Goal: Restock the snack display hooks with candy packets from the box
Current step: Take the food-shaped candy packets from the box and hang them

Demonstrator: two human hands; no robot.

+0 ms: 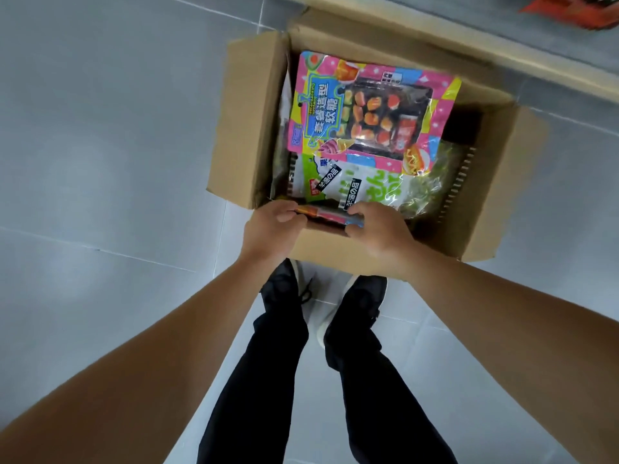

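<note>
Two hands hold one small candy packet point(326, 216) at the near edge of the cardboard box point(249, 118): the left hand point(273, 229) pinches its left end, the right hand point(380, 231) grips its right end. Just beyond the fingers lies a green-white packet point(368, 187), and further a big pink packet point(365, 108) on top. The box flaps stand open on all sides. Left of the left hand is bare grey floor point(100, 145); below the hands stand two dark shoes point(284, 286).
</note>
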